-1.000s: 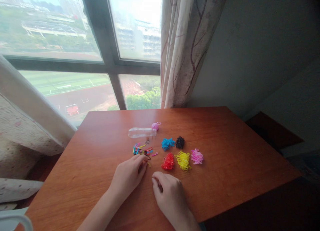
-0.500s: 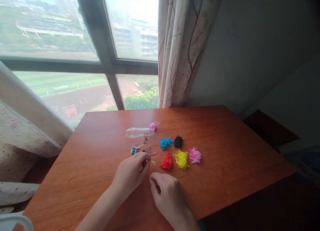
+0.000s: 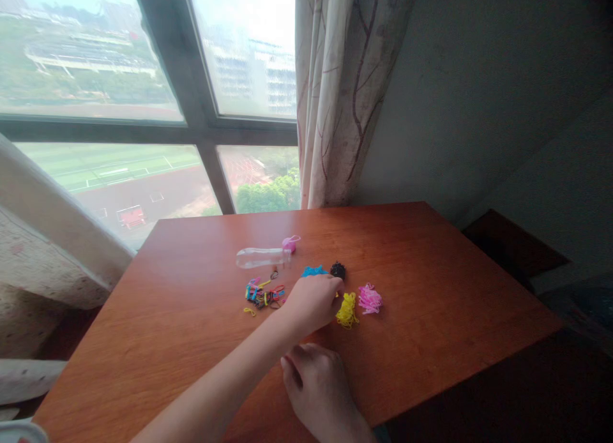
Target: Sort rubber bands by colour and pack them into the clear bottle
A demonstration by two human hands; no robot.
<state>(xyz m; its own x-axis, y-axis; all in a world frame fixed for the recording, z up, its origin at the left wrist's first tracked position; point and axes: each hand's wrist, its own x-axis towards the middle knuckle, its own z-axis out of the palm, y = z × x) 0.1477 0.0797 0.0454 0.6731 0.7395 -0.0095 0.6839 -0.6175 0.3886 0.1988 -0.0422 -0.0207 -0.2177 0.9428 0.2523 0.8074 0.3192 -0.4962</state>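
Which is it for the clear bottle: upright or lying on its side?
Lying on its side: the clear bottle stretches lengthwise across the table.

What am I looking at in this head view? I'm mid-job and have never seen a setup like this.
There is no machine here, just a person's two bare hands. The view comes from one camera worn on the head, looking forward and down. On the wooden table a clear bottle lies on its side, with a pink cap by its neck. Nearer is a mixed heap of small coloured bands. Further right are single-colour piles: blue pile, black pile, yellow pile and pink pile. The left hand reaches across, fingertips by the yellow pile; whether it grips a band can't be told. The right hand is below it, fingers curled, with nothing visible in it.
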